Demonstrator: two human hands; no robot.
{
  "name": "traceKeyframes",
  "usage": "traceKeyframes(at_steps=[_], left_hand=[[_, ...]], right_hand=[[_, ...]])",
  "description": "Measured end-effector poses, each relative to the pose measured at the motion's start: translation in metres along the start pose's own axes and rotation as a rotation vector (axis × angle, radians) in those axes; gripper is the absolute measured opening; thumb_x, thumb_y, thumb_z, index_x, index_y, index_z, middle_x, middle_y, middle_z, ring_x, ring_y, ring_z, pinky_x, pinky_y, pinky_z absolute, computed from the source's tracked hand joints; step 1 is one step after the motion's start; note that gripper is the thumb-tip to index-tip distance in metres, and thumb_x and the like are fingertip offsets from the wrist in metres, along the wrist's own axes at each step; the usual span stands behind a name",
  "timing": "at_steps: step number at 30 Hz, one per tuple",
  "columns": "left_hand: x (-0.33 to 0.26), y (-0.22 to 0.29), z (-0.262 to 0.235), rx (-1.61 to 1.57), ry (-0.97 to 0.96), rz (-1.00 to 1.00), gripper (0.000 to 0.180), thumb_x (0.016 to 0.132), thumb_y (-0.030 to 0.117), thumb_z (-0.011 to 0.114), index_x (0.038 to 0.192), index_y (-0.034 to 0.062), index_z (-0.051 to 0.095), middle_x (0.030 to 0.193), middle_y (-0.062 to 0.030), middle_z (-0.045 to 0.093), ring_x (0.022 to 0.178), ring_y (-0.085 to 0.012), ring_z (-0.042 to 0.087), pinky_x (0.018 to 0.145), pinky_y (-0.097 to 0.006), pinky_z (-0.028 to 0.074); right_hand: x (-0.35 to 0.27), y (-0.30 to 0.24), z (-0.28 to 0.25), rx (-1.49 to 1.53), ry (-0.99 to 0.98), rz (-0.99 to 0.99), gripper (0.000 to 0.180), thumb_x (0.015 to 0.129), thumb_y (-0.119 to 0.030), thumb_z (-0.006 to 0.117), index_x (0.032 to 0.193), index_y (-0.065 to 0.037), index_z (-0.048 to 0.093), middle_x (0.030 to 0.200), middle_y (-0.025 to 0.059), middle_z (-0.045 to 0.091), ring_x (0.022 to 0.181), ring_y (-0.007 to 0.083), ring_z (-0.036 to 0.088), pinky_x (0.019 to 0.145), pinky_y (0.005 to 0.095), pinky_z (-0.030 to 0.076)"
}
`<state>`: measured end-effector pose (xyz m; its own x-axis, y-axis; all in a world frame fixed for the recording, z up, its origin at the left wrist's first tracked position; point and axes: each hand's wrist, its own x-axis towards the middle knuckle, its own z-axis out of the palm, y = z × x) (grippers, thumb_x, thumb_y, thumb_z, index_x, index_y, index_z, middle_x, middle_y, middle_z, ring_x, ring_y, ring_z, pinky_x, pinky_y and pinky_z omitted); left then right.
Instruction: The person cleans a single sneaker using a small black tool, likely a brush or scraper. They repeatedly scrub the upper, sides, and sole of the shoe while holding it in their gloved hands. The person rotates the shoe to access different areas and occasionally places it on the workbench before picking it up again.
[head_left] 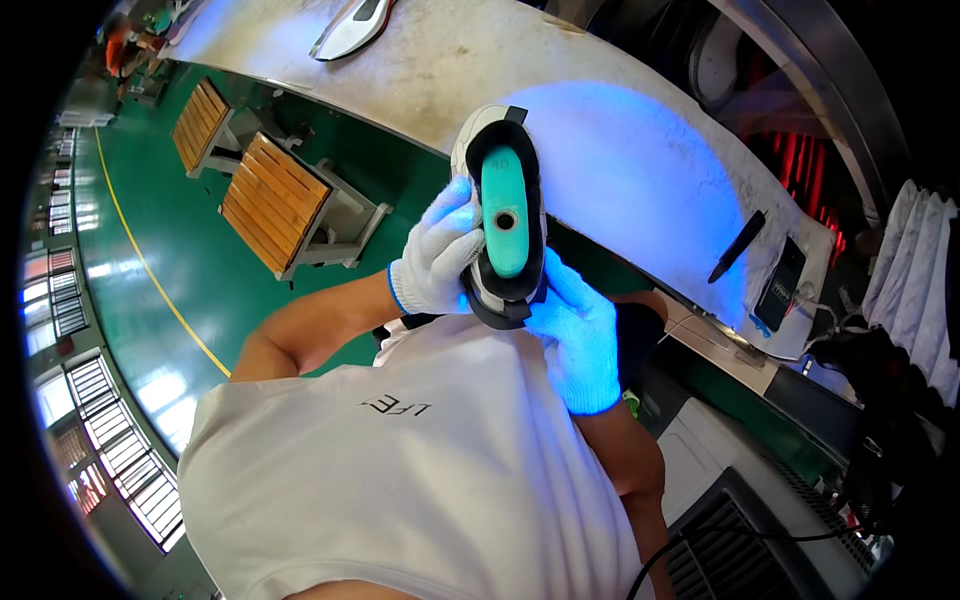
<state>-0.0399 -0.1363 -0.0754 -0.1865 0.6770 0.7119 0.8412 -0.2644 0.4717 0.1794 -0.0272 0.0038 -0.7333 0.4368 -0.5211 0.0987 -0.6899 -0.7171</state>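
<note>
A white and black shoe [462, 158] is held up in front of my chest, its dark collar facing me. Inside it sits a turquoise shoe last [505, 180] with a round hole. My left hand [442, 252], in a white knit glove, is closed round the shoe's left side. On the other side my right hand [576, 335], gloved too and lit blue, grips the shoe near its lower end. The palm-side fingers of both hands are partly hidden by the shoe.
A pale worktable [640, 170] with a blue-lit patch curves across ahead. On it lie another shoe [352, 28], a dark knife-like tool [737, 246] and a phone [781, 284]. Wooden-slatted stands [272, 205] are on the green floor at left. A machine [815, 70] arches at upper right.
</note>
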Motion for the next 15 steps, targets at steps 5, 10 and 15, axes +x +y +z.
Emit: traceKeyframes(at_steps=[5, 10, 15], left_hand=[[0.025, 0.01, 0.005, 0.036, 0.082, -0.006, 0.063, 0.078, 0.02, 0.098, 0.13, -0.002, 0.07, 0.129, -0.0249, 0.073, 0.117, -0.0458, 0.071, 0.095, -0.054, 0.055], [0.053, 0.018, -0.001, 0.049, 0.005, -0.008, 0.062, 0.079, 0.018, 0.095, 0.129, -0.0024, 0.065, 0.126, -0.0276, 0.074, 0.108, -0.0468, 0.073, 0.086, -0.052, 0.056], [0.054, 0.025, 0.022, 0.151, 0.169, 0.057, 0.06, 0.081, 0.013, 0.09, 0.129, -0.0026, 0.059, 0.13, -0.0325, 0.069, 0.115, -0.0572, 0.071, 0.096, -0.064, 0.061]], right_hand=[[0.007, -0.011, -0.01, 0.181, -0.026, 0.02, 0.089, 0.088, 0.008, 0.07, 0.169, 0.016, 0.032, 0.165, 0.0216, 0.054, 0.15, 0.0256, 0.054, 0.126, 0.039, 0.043], [0.003, -0.019, -0.013, 0.068, -0.084, -0.094, 0.094, 0.085, 0.016, 0.073, 0.169, 0.016, 0.031, 0.168, 0.0219, 0.051, 0.152, 0.0301, 0.053, 0.129, 0.044, 0.042], [0.005, -0.031, -0.013, 0.053, -0.044, -0.161, 0.09, 0.085, 0.015, 0.075, 0.167, 0.016, 0.037, 0.165, 0.0215, 0.055, 0.151, 0.03, 0.055, 0.127, 0.0451, 0.044]])
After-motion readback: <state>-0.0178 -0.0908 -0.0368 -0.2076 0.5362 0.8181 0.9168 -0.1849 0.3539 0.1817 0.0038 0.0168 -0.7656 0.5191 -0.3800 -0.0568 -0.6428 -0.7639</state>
